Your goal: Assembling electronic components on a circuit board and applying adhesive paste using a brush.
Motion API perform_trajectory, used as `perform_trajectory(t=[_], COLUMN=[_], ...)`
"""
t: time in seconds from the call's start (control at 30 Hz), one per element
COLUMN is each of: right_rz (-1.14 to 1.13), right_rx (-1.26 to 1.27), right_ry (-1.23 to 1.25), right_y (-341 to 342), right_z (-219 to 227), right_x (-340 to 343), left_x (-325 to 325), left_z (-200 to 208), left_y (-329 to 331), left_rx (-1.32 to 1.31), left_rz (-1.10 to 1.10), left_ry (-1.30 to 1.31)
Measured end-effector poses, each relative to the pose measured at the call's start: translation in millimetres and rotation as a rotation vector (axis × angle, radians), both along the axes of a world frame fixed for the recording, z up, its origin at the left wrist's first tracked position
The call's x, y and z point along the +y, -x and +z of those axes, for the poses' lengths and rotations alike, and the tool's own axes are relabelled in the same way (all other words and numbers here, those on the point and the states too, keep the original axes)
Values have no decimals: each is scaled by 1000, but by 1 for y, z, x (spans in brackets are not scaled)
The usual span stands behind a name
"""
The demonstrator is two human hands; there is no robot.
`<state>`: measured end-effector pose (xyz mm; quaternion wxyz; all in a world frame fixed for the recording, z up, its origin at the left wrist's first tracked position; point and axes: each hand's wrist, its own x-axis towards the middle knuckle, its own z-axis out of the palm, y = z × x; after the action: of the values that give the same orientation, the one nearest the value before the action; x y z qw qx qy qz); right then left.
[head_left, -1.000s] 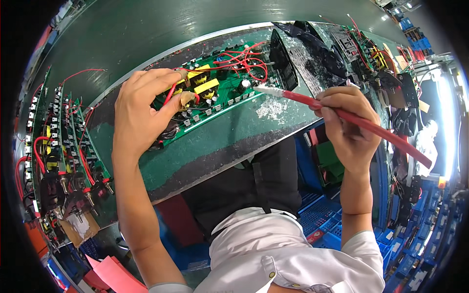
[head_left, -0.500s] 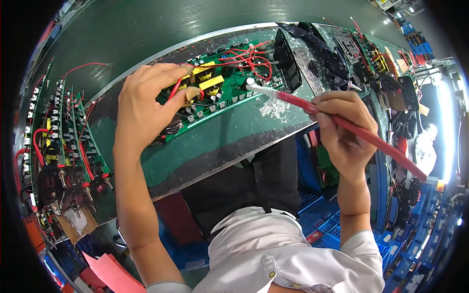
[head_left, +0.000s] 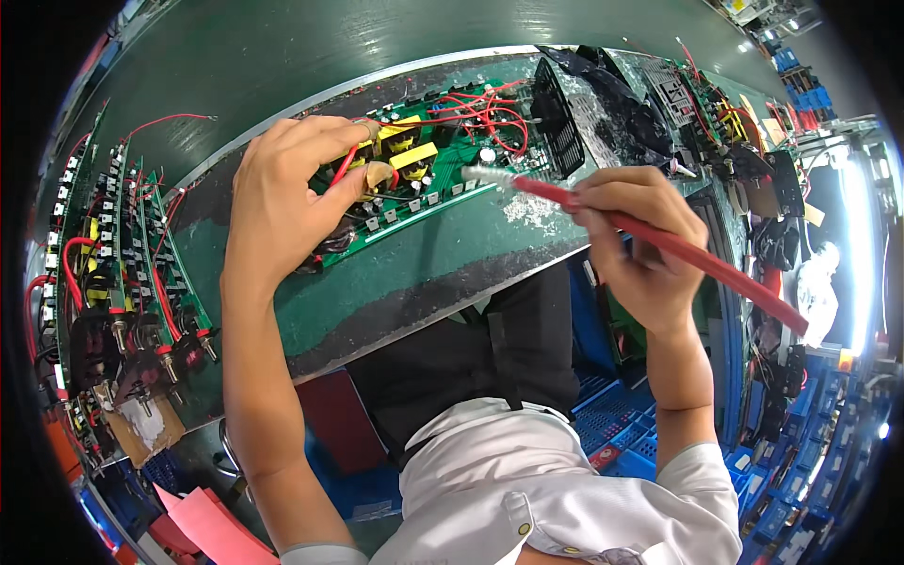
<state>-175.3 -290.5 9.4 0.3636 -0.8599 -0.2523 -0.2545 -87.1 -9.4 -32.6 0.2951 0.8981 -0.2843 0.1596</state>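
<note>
A long green circuit board [head_left: 414,208] lies at a slant on the bench, carrying yellow-wrapped transformers [head_left: 412,162], thin red wires [head_left: 490,105] and a black slotted end plate [head_left: 557,120]. My left hand [head_left: 287,193] is closed over the board's left end, its thumb and fingertips by the transformers and a thick red wire. Tan covers sit on the thumb and a finger. My right hand [head_left: 642,247] grips a red-handled brush [head_left: 692,250] with a white-coated tip. That tip is over the board's near edge; whether it touches cannot be made out.
White paste smears [head_left: 532,209] mark the bench beside the board. More boards [head_left: 132,245] stand upright at the left. Crumpled black plastic [head_left: 626,113] and another wired assembly [head_left: 720,113] lie at the right. Blue bins [head_left: 791,471] stack up at the lower right.
My right hand and the brush have moved left, carrying the white tip from the round white-topped part toward the transformers. My left hand keeps nearly the same place on the board.
</note>
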Motion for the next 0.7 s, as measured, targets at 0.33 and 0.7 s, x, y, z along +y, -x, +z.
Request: perform_trajectory(t=[0.33, 0.7], right_rz=[79, 75], right_rx=[41, 50], right_ry=[19, -9], right_y=[-1, 5], right_z=[-4, 7], right_x=[9, 19], left_x=[0, 2], left_z=[1, -2], left_y=[1, -1], left_rx=[-3, -2], left_rz=[1, -4], left_ry=[-2, 13])
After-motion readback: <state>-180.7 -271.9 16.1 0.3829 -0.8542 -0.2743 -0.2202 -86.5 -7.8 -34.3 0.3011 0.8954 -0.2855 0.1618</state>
